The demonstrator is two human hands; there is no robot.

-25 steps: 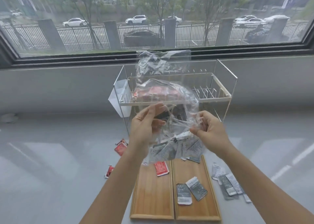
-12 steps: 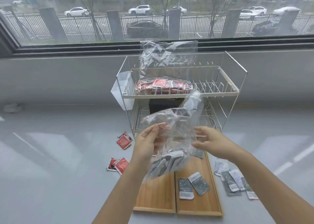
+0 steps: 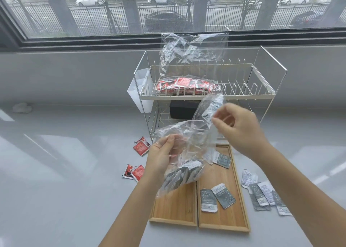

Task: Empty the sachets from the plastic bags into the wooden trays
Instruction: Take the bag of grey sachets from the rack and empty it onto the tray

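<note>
Desk (image 3: 56,171) fills the frame, a wire rack (image 3: 206,95) at upper centre holding a bag of red sachets (image 3: 187,86). Two wooden trays (image 3: 222,205) lie side by side at lower centre. Above them the clear bag (image 3: 189,149) of grey sachets (image 3: 179,175) hangs; left hand (image 3: 161,158) fingers curl around it, right hand (image 3: 241,132) fingers pinch its upper edge.

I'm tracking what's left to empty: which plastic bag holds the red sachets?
The plastic bag on the rack's top shelf, untouched; the held bag carries grey sachets.
</note>
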